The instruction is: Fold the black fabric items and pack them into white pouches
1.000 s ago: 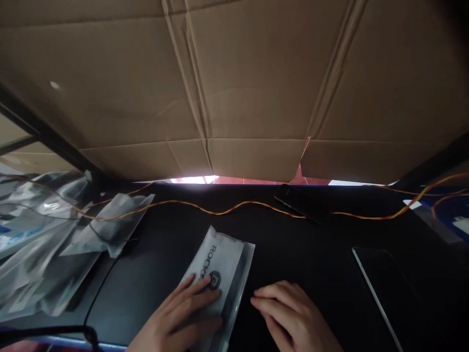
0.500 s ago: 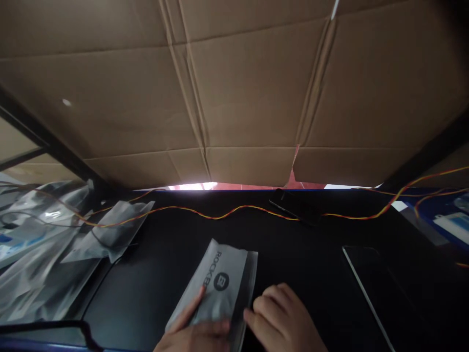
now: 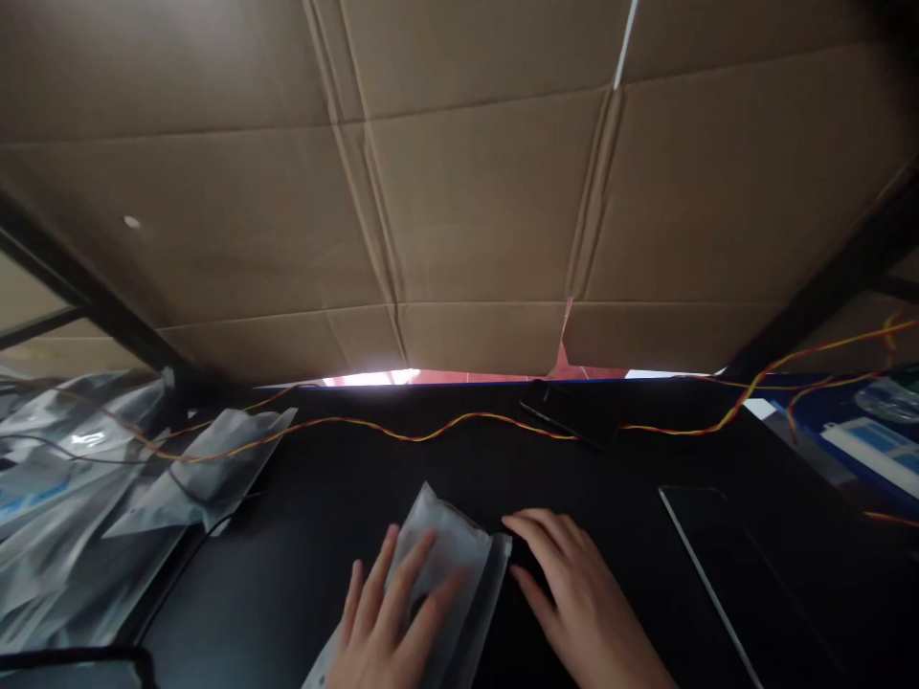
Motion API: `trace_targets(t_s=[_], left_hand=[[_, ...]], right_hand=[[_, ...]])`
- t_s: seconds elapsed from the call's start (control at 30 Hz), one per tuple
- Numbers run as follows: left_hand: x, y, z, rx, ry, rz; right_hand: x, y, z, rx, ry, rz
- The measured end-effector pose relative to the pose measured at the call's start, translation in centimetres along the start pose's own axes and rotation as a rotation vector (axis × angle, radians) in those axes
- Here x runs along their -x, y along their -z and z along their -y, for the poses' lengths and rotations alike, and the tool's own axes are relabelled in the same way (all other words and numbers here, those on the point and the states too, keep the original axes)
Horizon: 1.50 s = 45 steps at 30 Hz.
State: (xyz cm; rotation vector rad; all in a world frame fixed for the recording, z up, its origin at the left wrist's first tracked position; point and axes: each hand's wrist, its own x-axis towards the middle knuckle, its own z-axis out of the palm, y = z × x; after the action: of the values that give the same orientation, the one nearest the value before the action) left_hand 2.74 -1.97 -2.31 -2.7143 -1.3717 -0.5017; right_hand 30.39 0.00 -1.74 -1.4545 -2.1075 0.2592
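A frosted plastic zip bag [image 3: 466,574] lies slanted on the black tabletop [image 3: 287,584] in front of me, its near end cut off by the frame. My left hand [image 3: 392,612] rests flat across it with the fingers spread. Just off the bag's upper right corner, my right hand [image 3: 585,593] holds its thumb and fingertips apart with nothing between them. No print shows on the face turned up. What lies inside the bag is blurred and partly covered by my fingers.
More frosted bags [image 3: 78,536] are heaped at the left. A dark phone [image 3: 567,411] lies at the back, beside a red-and-yellow twisted wire [image 3: 423,437]. A flat dark glass-like panel [image 3: 747,584] lies at right. Cardboard [image 3: 474,211] rises behind, with a blue tray [image 3: 811,416] far right.
The bag's printed logo face has gone from view and a plain face shows. My left hand has spread flat over it. The fingers of my right hand have uncurled and moved forward.
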Motion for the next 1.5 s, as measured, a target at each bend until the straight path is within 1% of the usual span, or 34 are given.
trace_targets(t_s=[0.07, 0.13, 0.2, 0.27, 0.33, 0.37, 0.4, 0.43, 0.47, 0.5, 0.53, 0.57, 0.6, 0.63, 0.7, 0.73, 0.77, 0.8, 0.83, 0.9, 0.97, 1.07, 1.17, 1.3, 1.4, 1.5], left_hand=[[-1.1, -0.3, -0.4, -0.123, 0.071, -0.006], [-1.8, -0.3, -0.3, -0.133, 0.080, -0.053], [-2.0, 0.5, 0.9, -0.092, 0.072, -0.126], [-1.6, 1.9, 3.4, -0.058, 0.112, -0.207], [-0.5, 3.2, 6.9, -0.093, 0.215, -0.266], [0.2, 3.7, 8.8, -0.140, 0.264, -0.273], [1.1, 3.9, 10.7, -0.223, 0.352, -0.268], [1.9, 3.9, 12.3, -0.294, 0.423, -0.223], [2.7, 3.7, 13.5, -0.326, 0.460, -0.156], [3.2, 3.5, 14.2, -0.352, 0.491, -0.128], [3.4, 3.2, 14.3, -0.363, 0.492, -0.107], [3.3, 2.9, 13.8, -0.359, 0.465, -0.110], [2.8, 2.6, 12.6, -0.347, 0.413, -0.136], [2.0, 2.2, 11.0, -0.326, 0.335, -0.161], [-0.4, 1.3, 6.6, -0.253, 0.129, -0.211], [-1.6, 0.7, 4.3, -0.224, 0.035, -0.207], [-2.9, -0.1, 2.2, -0.211, -0.022, -0.197], [-3.9, -1.0, 0.3, -0.225, -0.041, -0.162], [-4.7, -1.9, -1.1, -0.264, -0.029, -0.166], [-5.6, -3.6, -2.7, -0.326, -0.038, -0.188], [-5.6, -4.8, -2.9, -0.363, -0.041, -0.202], [-5.2, -5.6, -2.3, -0.378, -0.027, -0.220], [-5.2, -5.9, -1.8, -0.391, -0.040, -0.254], [-5.4, -6.8, -1.2, -0.410, -0.060, -0.298], [-5.4, -7.6, -1.1, -0.407, -0.031, -0.304], [-5.2, -8.2, -1.4, -0.376, 0.011, -0.290]], right_hand=[[0.9, -0.5, -0.3, -0.024, -0.018, -0.059], [1.5, -0.8, -0.7, -0.053, -0.034, -0.094], [1.7, -0.9, -0.9, -0.079, -0.054, -0.103], [1.6, -0.9, -0.8, -0.088, -0.063, -0.102], [1.5, -0.8, -0.6, -0.078, -0.062, -0.099], [1.4, -0.7, -0.5, -0.070, -0.062, -0.099], [1.4, -0.7, -0.4, -0.061, -0.063, -0.100], [1.3, -0.6, -0.4, -0.054, -0.065, -0.102], [1.3, -0.6, -0.4, -0.048, -0.065, -0.106], [1.3, -0.6, -0.4, -0.040, -0.060, -0.113], [1.4, -0.6, -0.5, -0.032, -0.050, -0.117], [1.4, -0.6, -0.5, -0.023, -0.038, -0.119], [1.5, -0.7, -0.4, -0.011, -0.025, -0.119], [1.6, -0.9, -0.4, 0.007, -0.012, -0.121], [1.8, -1.6, -0.1, 0.073, 0.014, -0.142], [1.8, -2.1, 0.0, 0.124, 0.027, -0.166], [1.9, -2.7, 0.2, 0.184, 0.039, -0.193], [2.0, -3.3, 0.2, 0.248, 0.049, -0.219], [2.1, -3.9, 0.2, 0.307, 0.056, -0.238], [2.2, -5.0, 0.1, 0.386, 0.064, -0.249], [2.3, -5.7, -0.2, 0.411, 0.066, -0.242], [2.4, -6.5, -0.9, 0.412, 0.060, -0.250], [2.3, -7.4, -1.6, 0.435, 0.065, -0.298], [1.9, -8.5, -2.7, 0.510, 0.108, -0.380], [1.6, -8.8, -3.3, 0.538, 0.128, -0.399], [1.6, -8.5, -3.6, 0.526, 0.137, -0.381]])
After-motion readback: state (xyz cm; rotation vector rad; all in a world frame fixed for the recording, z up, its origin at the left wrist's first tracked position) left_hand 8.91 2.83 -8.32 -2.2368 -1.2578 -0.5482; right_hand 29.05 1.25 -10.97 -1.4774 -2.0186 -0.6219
